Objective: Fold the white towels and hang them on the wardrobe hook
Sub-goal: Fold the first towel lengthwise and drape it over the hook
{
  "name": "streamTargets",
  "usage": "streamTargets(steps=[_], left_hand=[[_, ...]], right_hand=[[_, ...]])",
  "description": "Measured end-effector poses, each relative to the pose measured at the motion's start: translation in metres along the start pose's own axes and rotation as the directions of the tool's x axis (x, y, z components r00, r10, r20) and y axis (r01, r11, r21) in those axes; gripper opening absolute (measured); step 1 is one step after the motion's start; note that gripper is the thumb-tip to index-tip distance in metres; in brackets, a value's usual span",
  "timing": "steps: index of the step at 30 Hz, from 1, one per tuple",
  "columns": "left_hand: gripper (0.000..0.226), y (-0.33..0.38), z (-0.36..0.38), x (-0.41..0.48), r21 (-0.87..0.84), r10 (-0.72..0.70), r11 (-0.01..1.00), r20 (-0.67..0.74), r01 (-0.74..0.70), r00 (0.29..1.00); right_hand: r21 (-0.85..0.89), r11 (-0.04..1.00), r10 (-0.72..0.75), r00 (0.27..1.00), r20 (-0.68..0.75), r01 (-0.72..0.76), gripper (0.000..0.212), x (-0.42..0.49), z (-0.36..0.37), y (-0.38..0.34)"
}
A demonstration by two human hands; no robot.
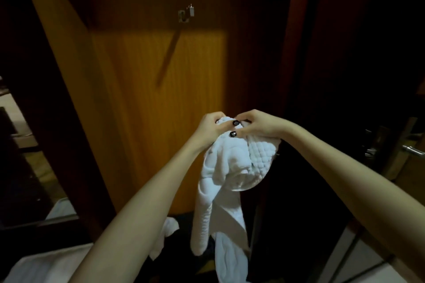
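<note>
While the white towel point(227, 167) hangs bunched before the wardrobe door point(161, 80), well below the hook point(185, 14), left hand point(210, 128) and right hand point(258, 125) pinch its top with curled fingers point(244, 131).

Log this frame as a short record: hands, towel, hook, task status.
left hand: grips the bunched top of the towel
right hand: pinches the same top, beside the left hand
towel: white, rest hangs down loosely
hook: metal, on the wardrobe panel, above the hands, no towel on it
status: towel not yet hung
other: second white cloth lower left of the towel
</note>
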State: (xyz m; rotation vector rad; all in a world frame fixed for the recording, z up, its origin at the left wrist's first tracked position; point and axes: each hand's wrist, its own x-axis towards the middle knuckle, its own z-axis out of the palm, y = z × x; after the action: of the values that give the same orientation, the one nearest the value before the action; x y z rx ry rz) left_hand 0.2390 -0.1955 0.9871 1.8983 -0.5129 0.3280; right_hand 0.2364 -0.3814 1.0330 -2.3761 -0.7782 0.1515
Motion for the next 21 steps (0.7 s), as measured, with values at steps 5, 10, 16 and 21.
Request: streamTargets(steps=[5, 10, 16, 21], left_hand=[[0.029, -0.004, 0.013, -0.01, -0.032, -0.023, 0.999, -0.086, 0.02, 0.996], [0.04, -0.01, 0.022, -0.018, -0.05, -0.074, 0.996, -0.045, 0.072, 0.996], [0.044, -0.067, 0.027, -0.056, -0.207, -0.236, 0.945, 0.102, 0.252, 0.966], [0.031, -0.077, 0.026, -0.067, -0.284, -0.344, 0.885, 0.139, 0.37, 0.929]], right_hand=[[-0.202, 0.979, -0.014, 1.0, -0.002, 0.013, 0.033, -0.001, -0.001, -0.01], [-0.386, 0.92, -0.115, 0.99, -0.084, 0.075, 0.026, -0.01, -0.019, -0.02], [-0.628, 0.776, -0.117, 0.966, -0.231, -0.056, 0.027, -0.01, -0.043, -0.034], [-0.676, 0.73, -0.179, 0.926, -0.331, -0.1, 0.03, -0.003, -0.05, -0.042]])
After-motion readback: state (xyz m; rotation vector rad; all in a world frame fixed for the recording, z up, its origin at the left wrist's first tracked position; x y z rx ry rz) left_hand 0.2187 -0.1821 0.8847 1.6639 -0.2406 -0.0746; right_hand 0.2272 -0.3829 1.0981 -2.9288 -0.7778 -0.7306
